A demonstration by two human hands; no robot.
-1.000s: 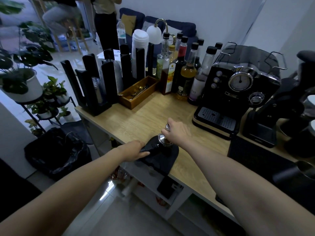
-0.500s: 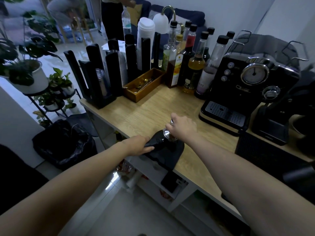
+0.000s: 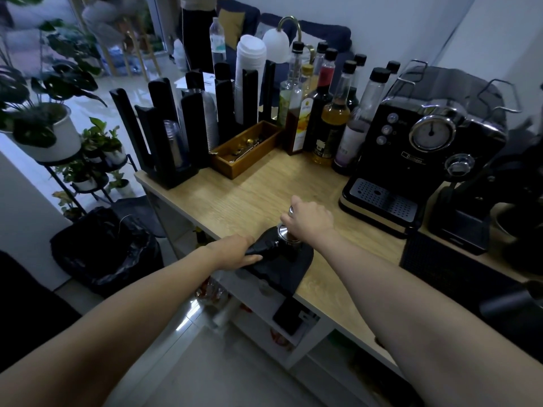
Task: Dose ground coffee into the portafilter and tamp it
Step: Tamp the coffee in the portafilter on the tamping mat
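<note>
Lower centre: left hand [image 3: 235, 251] wraps the black handle of the portafilter [image 3: 265, 245], holding it on the tamping mat [image 3: 282, 271] at the tabletop [image 3: 249, 195] edge. Just right — right hand [image 3: 310, 223] grips the tamper [image 3: 283, 230], seated in the basket. Dosing looks done, tamping under way — grounds hidden.

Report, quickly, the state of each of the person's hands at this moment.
Left hand: closed, holding the portafilter handle.
Right hand: closed, holding the tamper.
</note>
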